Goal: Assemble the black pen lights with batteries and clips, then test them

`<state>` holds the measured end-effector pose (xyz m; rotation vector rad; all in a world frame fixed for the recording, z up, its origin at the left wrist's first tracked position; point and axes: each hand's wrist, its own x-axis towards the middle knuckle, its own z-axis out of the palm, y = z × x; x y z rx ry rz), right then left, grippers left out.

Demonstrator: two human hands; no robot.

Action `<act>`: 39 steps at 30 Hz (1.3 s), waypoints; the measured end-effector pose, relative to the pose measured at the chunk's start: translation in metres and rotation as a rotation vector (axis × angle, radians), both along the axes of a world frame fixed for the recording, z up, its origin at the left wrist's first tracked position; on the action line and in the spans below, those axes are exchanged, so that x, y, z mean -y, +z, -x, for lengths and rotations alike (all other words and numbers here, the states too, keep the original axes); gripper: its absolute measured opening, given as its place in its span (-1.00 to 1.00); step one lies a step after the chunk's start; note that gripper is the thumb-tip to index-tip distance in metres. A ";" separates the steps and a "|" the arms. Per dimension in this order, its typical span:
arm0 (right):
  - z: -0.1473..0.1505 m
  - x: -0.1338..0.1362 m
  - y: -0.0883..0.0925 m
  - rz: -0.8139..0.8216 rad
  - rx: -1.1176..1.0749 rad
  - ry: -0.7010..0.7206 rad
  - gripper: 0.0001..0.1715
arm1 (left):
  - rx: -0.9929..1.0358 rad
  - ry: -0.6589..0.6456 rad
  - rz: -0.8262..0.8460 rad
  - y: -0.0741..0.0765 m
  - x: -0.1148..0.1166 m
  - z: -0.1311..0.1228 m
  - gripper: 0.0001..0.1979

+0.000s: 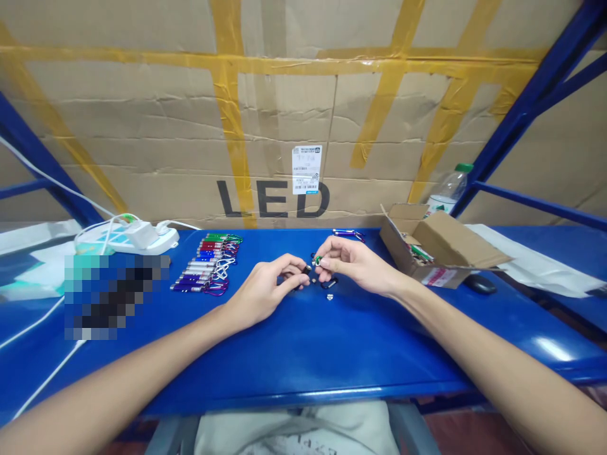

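Note:
Over the middle of the blue table (303, 354), my left hand (265, 284) is closed in a pinch on a small dark cylindrical piece (306, 269). My right hand (348, 262) faces it, with thumb and fingers closed on a small green piece with a shiny end (317, 260). The two pieces are close together but apart. Just below my right fingers lies a black carabiner clip (329, 284), and nearer me are tiny silver parts (330, 296). To the left, keychain penlights (203, 265) in green, red, blue, silver and purple lie in a row with their clips.
Another blue penlight (348, 234) lies at the back. On the right stand an open cardboard box (427, 253) with small items inside, a bottle (448, 189) and a black mouse (480, 284). A white power strip (128, 237) with cables sits left. A large carton (265, 126) walls the back.

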<state>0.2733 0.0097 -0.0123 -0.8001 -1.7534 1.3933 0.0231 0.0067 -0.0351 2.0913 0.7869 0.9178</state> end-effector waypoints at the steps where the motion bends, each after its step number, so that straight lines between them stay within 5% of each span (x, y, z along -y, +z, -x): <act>1: 0.000 0.001 0.000 0.001 0.007 0.004 -0.56 | -0.002 0.003 -0.008 0.000 0.000 0.000 -0.78; 14: 0.001 0.006 0.003 -0.145 0.131 -0.074 -0.64 | -0.046 0.032 -0.087 0.003 0.002 -0.001 -0.79; 22: -0.003 0.011 0.005 -0.555 0.348 -0.125 -0.80 | -0.055 0.037 -0.077 0.001 0.001 -0.001 -0.77; 26: -0.004 0.014 0.004 -0.634 0.389 -0.143 -0.85 | -0.046 0.040 -0.036 0.001 0.002 -0.002 -0.78; 34: 0.001 0.013 -0.004 -0.567 0.389 -0.141 -0.90 | -0.137 0.048 -0.099 0.003 0.005 -0.004 -0.79; 39: 0.007 0.016 -0.006 -0.339 0.254 -0.186 -0.85 | -0.137 0.073 -0.221 0.003 0.006 -0.001 -0.81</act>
